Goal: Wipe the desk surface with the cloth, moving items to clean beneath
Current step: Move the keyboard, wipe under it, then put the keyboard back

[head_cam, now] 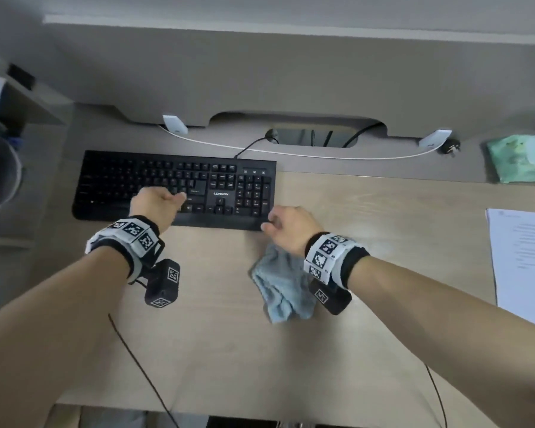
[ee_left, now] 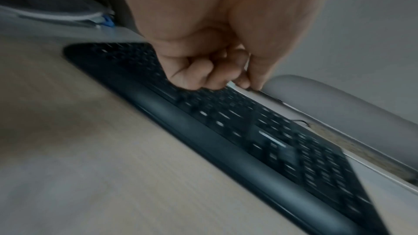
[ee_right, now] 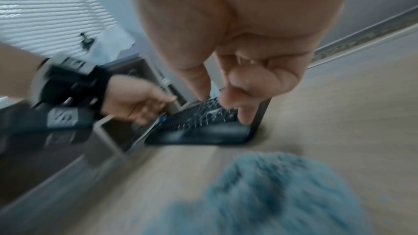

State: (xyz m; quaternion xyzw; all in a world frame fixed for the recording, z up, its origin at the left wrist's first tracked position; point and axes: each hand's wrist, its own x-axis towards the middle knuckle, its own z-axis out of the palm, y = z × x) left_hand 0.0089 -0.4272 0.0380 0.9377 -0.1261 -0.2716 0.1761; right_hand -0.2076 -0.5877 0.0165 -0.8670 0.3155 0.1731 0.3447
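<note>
A black keyboard (head_cam: pixel 173 186) (ee_left: pixel 248 131) (ee_right: pixel 199 122) lies flat at the back left of the light wooden desk (head_cam: pixel 383 242). My left hand (head_cam: pixel 155 200) (ee_left: pixel 214 71) hovers over the keyboard's middle keys, fingers loosely curled and holding nothing. My right hand (head_cam: pixel 269 223) (ee_right: pixel 226 106) is at the keyboard's front right corner, thumb and index finger pointing down at it; blur hides whether they touch it. The light blue cloth (head_cam: pixel 283 285) (ee_right: pixel 271 194) lies crumpled on the desk under my right wrist, and neither hand holds it.
A sheet of printed paper (head_cam: pixel 522 257) lies at the right edge, a green packet (head_cam: pixel 522 159) at the back right. A white cable (head_cam: pixel 291 152) and a black plug (head_cam: pixel 448 146) run along the back panel. Thin black wires (head_cam: pixel 142 366) cross the desk's front.
</note>
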